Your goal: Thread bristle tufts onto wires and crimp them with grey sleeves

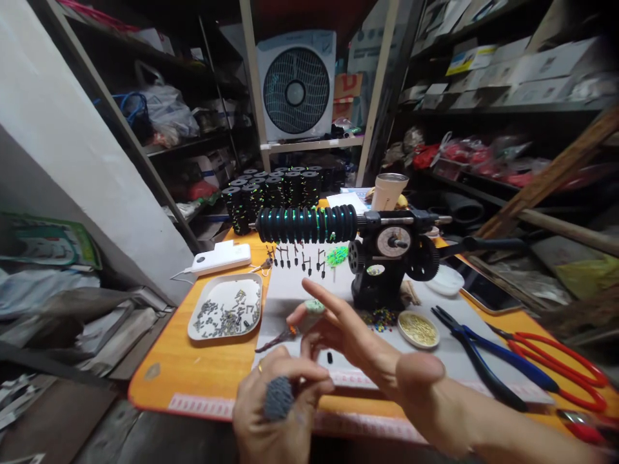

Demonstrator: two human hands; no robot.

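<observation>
My left hand [285,412], with a ring on one finger, is closed low at the front. A grey bundle [278,397], seemingly of thin strands, pokes out of its grip. Close above it my right hand [367,341] has its index finger stretched out and its thumb apart; the other fingers curl towards my left fingertips. Green tape [314,307] wraps one of those fingers. Just beyond the left hand shows a dark thin strand [273,340] with an orange bit by it; which hand holds it, I cannot tell. Under the right hand lies a small black piece [329,357].
Behind the hands stands a black winding machine [382,277] with a ribbed roll [307,223]; small dark parts hang below it. A white tray [197,332] of small metal pieces sits left. Right are a dish [402,330], blue pliers [483,354] and red-handled scissors [570,367].
</observation>
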